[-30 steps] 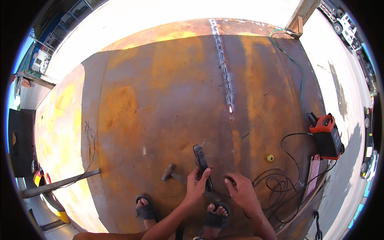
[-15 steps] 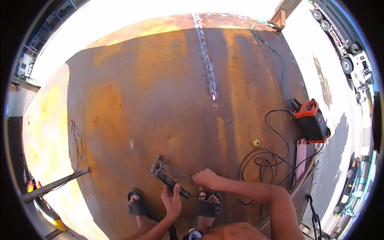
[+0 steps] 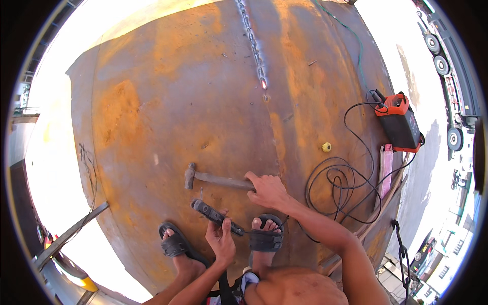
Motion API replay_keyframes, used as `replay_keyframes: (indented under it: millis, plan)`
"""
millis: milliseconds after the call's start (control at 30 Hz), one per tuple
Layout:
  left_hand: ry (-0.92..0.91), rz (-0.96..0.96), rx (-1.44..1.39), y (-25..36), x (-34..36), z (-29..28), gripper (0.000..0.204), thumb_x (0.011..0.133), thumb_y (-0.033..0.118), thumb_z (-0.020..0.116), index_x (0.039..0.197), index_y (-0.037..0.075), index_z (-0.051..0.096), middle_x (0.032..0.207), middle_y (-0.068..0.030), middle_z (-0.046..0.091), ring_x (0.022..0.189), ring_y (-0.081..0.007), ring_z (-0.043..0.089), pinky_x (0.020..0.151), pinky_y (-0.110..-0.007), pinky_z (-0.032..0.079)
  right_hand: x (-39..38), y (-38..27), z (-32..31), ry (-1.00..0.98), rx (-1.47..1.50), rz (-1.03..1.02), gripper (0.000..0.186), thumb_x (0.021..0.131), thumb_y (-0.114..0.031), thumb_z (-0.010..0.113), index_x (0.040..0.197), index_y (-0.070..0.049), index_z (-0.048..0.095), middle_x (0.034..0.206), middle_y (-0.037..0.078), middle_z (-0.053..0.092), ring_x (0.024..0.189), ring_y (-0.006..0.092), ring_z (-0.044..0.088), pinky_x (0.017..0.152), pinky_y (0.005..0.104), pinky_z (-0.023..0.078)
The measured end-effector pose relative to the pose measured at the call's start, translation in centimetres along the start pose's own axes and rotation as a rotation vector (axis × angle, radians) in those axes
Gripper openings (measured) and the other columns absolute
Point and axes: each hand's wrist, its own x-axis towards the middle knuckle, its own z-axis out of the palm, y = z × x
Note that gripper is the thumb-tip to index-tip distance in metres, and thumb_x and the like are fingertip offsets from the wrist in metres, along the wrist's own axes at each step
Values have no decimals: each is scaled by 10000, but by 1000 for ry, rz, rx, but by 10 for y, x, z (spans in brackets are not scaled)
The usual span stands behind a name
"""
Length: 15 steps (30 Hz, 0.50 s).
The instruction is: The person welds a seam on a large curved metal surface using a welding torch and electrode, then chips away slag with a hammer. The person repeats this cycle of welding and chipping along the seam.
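Note:
My right hand (image 3: 269, 192) is closed around the handle end of a hammer (image 3: 221, 179). Its metal head points left, just above the rusty steel plate (image 3: 168, 127) or resting on it; I cannot tell which. Nearer to me, my left hand (image 3: 222, 243) grips a black welding electrode holder (image 3: 208, 212), thumb along its side. A short thin rod sticks up from the holder's far end, apart from the hammer head. A cable leaves the holder's near end toward the right. Ahead, a weld bead (image 3: 252, 48) runs along the plate's seam, its near end glowing.
At the right edge stands an orange and black welding machine (image 3: 399, 122) beside a pink box (image 3: 386, 168). Black cable (image 3: 338, 190) lies coiled near a small yellow round thing (image 3: 326, 147). My sandalled feet flank the holder. A metal bar (image 3: 73, 234) juts in at left; a chain (image 3: 403, 254) hangs at right.
The hammer and right hand have moved away from the electrode holder, leaving a gap. My left hand still holds the holder. The view has shifted, so the weld bead appears higher.

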Motion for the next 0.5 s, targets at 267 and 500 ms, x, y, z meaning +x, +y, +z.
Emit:
replay_keyframes:
  millis: [267,500]
  plan:
    - [-36,-36,-17,13,17,12,344,1094,202,714,1322,-46,642,1285,-88,694,1052,-129,654,974,-309,519,-30,55,-43,282,-33,234,478,884,-240,667,1345,-124,615,886,229,760,859,457,742,771,569,575]
    - [-223,-97,-28,9,53,38,381,1104,266,705,1355,-17,663,1279,-67,706,1090,-117,626,993,-308,499,-81,114,-39,514,-268,240,404,962,-192,640,1342,-81,559,996,222,756,880,465,728,786,569,564]
